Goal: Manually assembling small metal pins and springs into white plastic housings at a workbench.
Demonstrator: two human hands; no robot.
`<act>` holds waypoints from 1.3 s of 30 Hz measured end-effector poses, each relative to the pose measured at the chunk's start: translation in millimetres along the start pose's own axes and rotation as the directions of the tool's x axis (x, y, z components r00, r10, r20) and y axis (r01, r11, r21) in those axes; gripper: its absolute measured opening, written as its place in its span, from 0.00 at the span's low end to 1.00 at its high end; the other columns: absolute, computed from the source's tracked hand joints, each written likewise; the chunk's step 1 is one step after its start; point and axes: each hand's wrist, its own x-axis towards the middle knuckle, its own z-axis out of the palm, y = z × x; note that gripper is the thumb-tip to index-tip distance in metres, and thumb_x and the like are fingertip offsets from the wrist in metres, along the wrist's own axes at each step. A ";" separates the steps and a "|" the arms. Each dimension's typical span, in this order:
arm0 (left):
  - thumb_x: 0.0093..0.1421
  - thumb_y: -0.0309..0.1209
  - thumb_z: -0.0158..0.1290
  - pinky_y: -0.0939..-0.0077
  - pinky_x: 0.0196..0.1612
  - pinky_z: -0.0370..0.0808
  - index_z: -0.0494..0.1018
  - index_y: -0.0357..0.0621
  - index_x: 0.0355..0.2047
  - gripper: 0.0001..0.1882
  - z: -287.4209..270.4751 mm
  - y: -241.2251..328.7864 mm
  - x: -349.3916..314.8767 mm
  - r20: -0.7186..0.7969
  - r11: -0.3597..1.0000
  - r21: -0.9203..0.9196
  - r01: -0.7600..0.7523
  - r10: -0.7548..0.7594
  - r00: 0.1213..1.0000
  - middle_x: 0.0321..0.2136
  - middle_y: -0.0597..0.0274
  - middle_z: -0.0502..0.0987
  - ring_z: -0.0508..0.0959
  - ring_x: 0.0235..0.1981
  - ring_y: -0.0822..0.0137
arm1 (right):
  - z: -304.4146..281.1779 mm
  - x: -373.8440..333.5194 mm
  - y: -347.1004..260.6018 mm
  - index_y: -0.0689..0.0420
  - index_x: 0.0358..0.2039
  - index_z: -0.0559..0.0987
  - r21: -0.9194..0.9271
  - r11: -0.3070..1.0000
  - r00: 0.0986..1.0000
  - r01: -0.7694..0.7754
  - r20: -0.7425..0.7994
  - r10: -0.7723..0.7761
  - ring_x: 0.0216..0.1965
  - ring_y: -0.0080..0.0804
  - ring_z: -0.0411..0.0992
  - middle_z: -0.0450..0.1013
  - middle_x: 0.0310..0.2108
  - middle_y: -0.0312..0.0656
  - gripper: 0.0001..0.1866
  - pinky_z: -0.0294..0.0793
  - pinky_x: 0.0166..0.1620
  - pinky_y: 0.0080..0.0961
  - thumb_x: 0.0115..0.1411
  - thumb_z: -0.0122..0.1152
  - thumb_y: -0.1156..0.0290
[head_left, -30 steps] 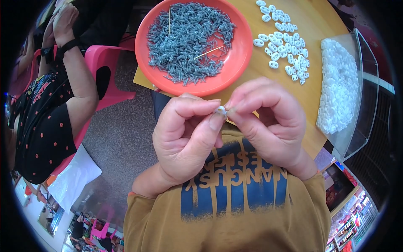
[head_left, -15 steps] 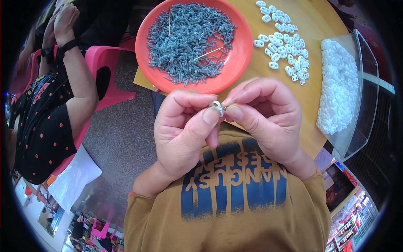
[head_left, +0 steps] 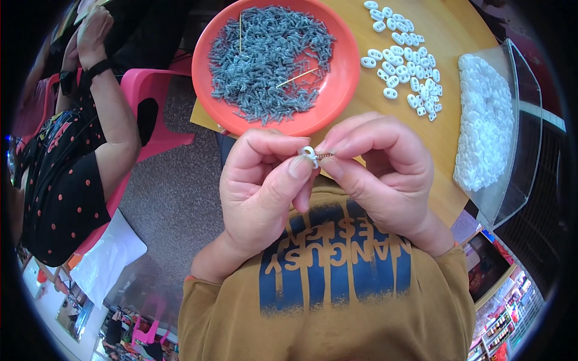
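Observation:
Between thumb and fingers, my left hand (head_left: pixel 256 189) pinches a small white plastic piece with a ring-shaped opening (head_left: pixel 309 154). A thin coil spring (head_left: pixel 324 156) stretches from the white piece to the fingertips of my right hand (head_left: pixel 388 174), which grip its other end. Whether the spring is hooked onto the piece or only touches it, I cannot tell. Just beyond my hands, a red bowl (head_left: pixel 344 72) holds a heap of small grey coil springs (head_left: pixel 259 66). Two thin sticks lie on the heap.
Several white two-holed oval pieces (head_left: pixel 394 59) lie scattered on the wooden table (head_left: pixel 448 45). At the right stands a clear tray (head_left: pixel 503 192) filled with white pieces (head_left: pixel 486 126). On the left, another person sits on a pink chair (head_left: pixel 159 135), hands together.
My right fingertips have drawn slightly back from the white piece, and more of the spring shows between the hands. My left hand keeps its pinch.

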 end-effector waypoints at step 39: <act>0.56 0.18 0.46 0.90 0.23 0.66 0.65 0.36 0.39 0.09 -3.3 -6.0 -1.8 0.137 0.881 0.369 -0.295 0.263 0.955 0.28 0.63 0.67 0.69 0.20 0.80 | -4.6 4.2 -9.0 0.63 0.34 0.71 -0.015 0.955 0.947 -0.295 0.132 0.295 0.35 0.18 0.65 0.66 0.33 0.36 0.06 0.65 0.38 0.13 0.55 0.54 0.78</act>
